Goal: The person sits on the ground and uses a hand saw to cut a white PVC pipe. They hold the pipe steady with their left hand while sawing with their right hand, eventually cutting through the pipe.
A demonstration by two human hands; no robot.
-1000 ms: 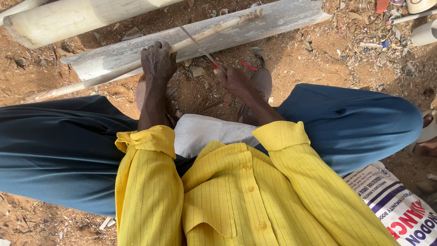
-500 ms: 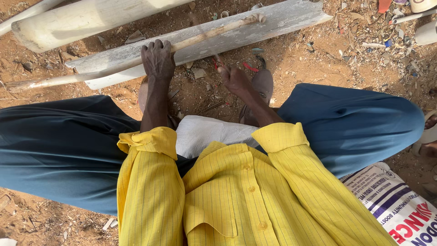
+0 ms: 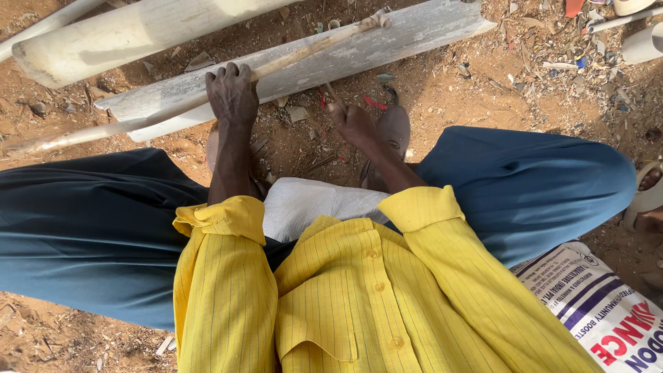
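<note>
My left hand [image 3: 232, 94] grips a long thin pale stick [image 3: 290, 56] that lies across a half-round whitish plank [image 3: 387, 43] on the sandy ground. My right hand [image 3: 352, 121] hovers lower and to the right, pinching a small thin sliver [image 3: 334, 94] that points up toward the plank. Both arms come out of rolled yellow striped sleeves, between knees in dark blue trousers. The stick's far end [image 3: 376, 19] looks wrapped or frayed.
A thick pale log [image 3: 131, 34] lies at the upper left beyond the plank. A sandal with red straps [image 3: 392, 128] sits under my right hand. A printed white sack [image 3: 608, 318] lies at the lower right. Litter and pale tubes [image 3: 639, 43] fill the upper right.
My right hand has come down and away from the stick, and the sliver it held up against the stick is now lower. My left hand keeps its grip in the same spot.
</note>
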